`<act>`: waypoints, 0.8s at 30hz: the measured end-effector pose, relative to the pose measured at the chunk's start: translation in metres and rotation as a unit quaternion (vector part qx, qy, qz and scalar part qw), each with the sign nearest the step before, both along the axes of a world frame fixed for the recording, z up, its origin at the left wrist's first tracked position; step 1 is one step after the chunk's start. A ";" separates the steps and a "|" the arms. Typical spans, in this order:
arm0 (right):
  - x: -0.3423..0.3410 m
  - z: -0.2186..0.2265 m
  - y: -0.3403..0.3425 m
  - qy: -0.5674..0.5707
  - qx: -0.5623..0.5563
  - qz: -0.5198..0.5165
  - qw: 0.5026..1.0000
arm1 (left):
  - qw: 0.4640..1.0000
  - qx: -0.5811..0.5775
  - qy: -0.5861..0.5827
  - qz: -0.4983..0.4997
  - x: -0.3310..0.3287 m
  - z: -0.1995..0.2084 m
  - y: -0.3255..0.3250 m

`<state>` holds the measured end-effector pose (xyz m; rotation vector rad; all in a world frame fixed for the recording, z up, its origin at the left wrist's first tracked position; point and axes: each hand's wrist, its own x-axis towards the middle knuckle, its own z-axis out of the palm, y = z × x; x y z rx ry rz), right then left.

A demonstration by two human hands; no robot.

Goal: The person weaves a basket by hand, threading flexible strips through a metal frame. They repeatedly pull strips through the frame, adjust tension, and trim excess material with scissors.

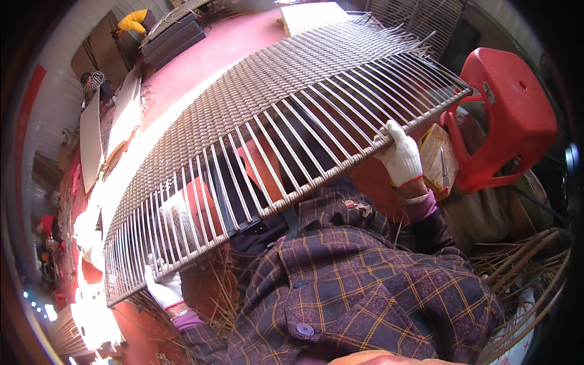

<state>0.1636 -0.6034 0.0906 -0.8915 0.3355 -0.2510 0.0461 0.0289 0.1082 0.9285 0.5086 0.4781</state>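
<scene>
Left of the red stool (511,115), the part-woven panel (255,88) is gripped at its near rail (294,196), by the right hand (403,157) near the stool and the left hand (165,291) well away; steadying seems in hand, even two-handed support called for next.

- One wicker panel (261,97), large, pale brown-grey, with a broad curved far side; unfinished
- Woven section (225,109) across the far part, in close, even rows, brightest toward the left
- Bare rods (317,129) across the near part, pale, slim, roughly parallel, with open gaps between; not yet woven over
- Near rail (322,180), straight, thicker than the rods, apparently cord-wrapped
- Loose ends (426,41) at the far right corner, uneven, projecting past the weave
- Held up by the near rail at two places, toward left and right; set diagonally, right end higher in view
</scene>
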 end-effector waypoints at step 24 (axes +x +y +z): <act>0.056 -0.015 0.007 -0.002 -0.014 0.012 1.000 | 0.999 0.012 0.022 0.047 0.013 -0.018 0.016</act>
